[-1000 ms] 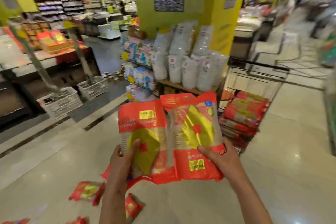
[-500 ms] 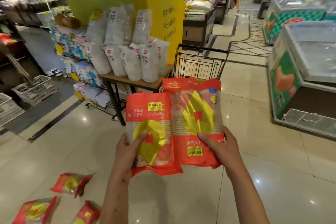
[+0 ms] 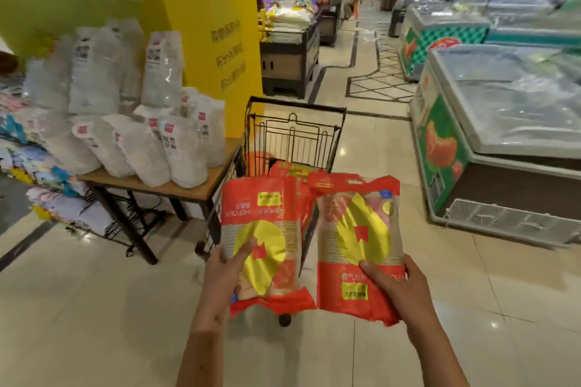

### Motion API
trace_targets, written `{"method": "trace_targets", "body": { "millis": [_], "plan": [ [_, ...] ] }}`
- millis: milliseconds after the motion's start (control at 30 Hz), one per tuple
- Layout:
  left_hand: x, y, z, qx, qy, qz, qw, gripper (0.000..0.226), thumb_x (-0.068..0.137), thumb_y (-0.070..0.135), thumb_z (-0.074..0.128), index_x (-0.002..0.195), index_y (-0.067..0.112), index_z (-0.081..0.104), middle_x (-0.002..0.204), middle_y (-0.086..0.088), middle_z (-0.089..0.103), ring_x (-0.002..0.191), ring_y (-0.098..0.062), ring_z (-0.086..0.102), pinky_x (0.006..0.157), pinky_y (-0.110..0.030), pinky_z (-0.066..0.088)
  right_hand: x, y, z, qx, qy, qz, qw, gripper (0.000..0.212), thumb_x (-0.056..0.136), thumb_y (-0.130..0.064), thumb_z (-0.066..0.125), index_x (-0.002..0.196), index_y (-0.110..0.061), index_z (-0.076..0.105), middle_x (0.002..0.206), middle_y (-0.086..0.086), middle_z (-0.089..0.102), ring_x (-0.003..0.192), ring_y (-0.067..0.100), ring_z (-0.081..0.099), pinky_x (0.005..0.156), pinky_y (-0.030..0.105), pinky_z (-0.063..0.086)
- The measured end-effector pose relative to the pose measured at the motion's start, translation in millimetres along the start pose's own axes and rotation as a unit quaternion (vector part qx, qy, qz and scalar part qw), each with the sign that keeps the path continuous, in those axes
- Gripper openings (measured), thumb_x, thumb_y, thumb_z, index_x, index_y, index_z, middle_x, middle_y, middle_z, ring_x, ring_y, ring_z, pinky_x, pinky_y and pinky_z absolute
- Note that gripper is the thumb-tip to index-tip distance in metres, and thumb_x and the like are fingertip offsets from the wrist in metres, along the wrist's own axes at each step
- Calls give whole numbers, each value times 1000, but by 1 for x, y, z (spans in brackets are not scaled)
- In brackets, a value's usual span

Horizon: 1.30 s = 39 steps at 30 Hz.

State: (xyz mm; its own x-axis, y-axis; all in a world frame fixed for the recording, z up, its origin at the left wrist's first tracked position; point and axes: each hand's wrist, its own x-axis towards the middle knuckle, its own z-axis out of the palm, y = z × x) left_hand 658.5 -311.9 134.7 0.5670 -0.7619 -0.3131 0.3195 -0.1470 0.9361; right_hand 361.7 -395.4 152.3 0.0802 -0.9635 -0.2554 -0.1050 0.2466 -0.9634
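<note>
Red-and-yellow plastic fills my near view: my left hand (image 3: 229, 273) is clamped on the left packet (image 3: 261, 229), thumb across its face, and my right hand (image 3: 399, 289) grips the right packet (image 3: 358, 229) just beside it, both held over the floor, short of the wire cart (image 3: 297, 138). I judge this the carry-to-cart step; next I must lift the 2 over its rim onto the red packets (image 3: 284, 168) inside. The surface (image 3: 217, 173) crowds the cart's left, while the freezer (image 3: 446, 148) stands clear on the right.
</note>
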Motion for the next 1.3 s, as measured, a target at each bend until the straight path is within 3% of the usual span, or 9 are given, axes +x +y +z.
{"method": "trace_targets", "body": {
  "millis": [167, 267, 367, 633, 767, 900, 1033, 1167, 1300],
  "plan": [
    [69, 2, 58, 12, -9, -22, 1000, 59, 70, 46, 86, 121, 26, 65, 108, -2, 78, 97, -24, 75, 88, -50, 59, 81, -13, -23, 1, 31, 11, 999, 58, 53, -44, 88, 102, -24, 65, 91, 4, 77, 67, 25, 77, 48, 42, 59],
    [117, 2, 94, 25, 13, -17, 999, 53, 78, 41, 82, 125, 24, 63, 107, -1, 75, 95, -23, 73, 76, -37, 58, 146, -20, -32, 1, 18, 7, 1000, 61, 51, -45, 89, 103, -25, 64, 91, 4, 77, 69, 24, 77, 57, 49, 62],
    [158, 4, 134, 9, 38, -24, 999, 47, 77, 42, 83, 117, 25, 65, 107, -6, 76, 95, -31, 74, 83, -49, 60, 221, -33, -36, -10, -8, 3, 1000, 65, 49, -47, 91, 105, -27, 65, 94, 2, 77, 74, 20, 77, 64, 40, 63],
    [248, 7, 206, -54, 149, -22, 987, 95, 55, 71, 86, 131, 22, 59, 116, -16, 73, 95, -40, 74, 80, -58, 60, 406, -104, -21, -53, -119, -30, 991, 62, 50, -43, 93, 104, -26, 66, 90, -3, 77, 70, 11, 75, 60, 30, 58],
    [282, 7, 213, -67, 232, -21, 970, 71, 74, 61, 78, 131, 22, 59, 116, -10, 73, 94, -30, 74, 65, -38, 61, 473, -100, 18, -82, -148, -10, 985, 67, 44, -52, 91, 98, -21, 68, 87, 2, 76, 74, 20, 74, 66, 38, 60],
    [340, 5, 206, -94, 281, -55, 953, 108, 48, 75, 87, 138, 25, 55, 129, -10, 68, 110, -35, 69, 89, -54, 58, 545, -100, 76, -115, -201, 9, 973, 63, 45, -42, 97, 97, -16, 72, 81, 1, 77, 75, 23, 74, 67, 41, 62],
    [390, 14, 214, -117, 287, -72, 948, 111, 58, 66, 88, 148, 21, 42, 140, -9, 60, 122, -34, 61, 102, -57, 50, 607, -100, 121, -133, -243, 18, 961, 55, 54, -28, 100, 100, -17, 71, 83, 2, 79, 76, 24, 77, 71, 47, 63],
    [428, 18, 225, -100, 320, -97, 937, 123, 45, 78, 84, 147, 22, 44, 142, -8, 57, 126, -34, 56, 108, -55, 44, 653, -107, 151, -195, -290, 49, 936, 72, 34, -44, 95, 95, -18, 69, 77, -1, 77, 69, 13, 73, 56, 25, 54],
    [443, -1, 243, -119, 368, -145, 911, 93, 72, 50, 84, 148, 11, 45, 143, -14, 55, 132, -37, 51, 108, -46, 40, 699, -89, 179, -240, -339, 96, 905, 79, 32, -42, 96, 100, -12, 68, 82, 5, 77, 69, 21, 74, 53, 26, 56]
  ]
}}
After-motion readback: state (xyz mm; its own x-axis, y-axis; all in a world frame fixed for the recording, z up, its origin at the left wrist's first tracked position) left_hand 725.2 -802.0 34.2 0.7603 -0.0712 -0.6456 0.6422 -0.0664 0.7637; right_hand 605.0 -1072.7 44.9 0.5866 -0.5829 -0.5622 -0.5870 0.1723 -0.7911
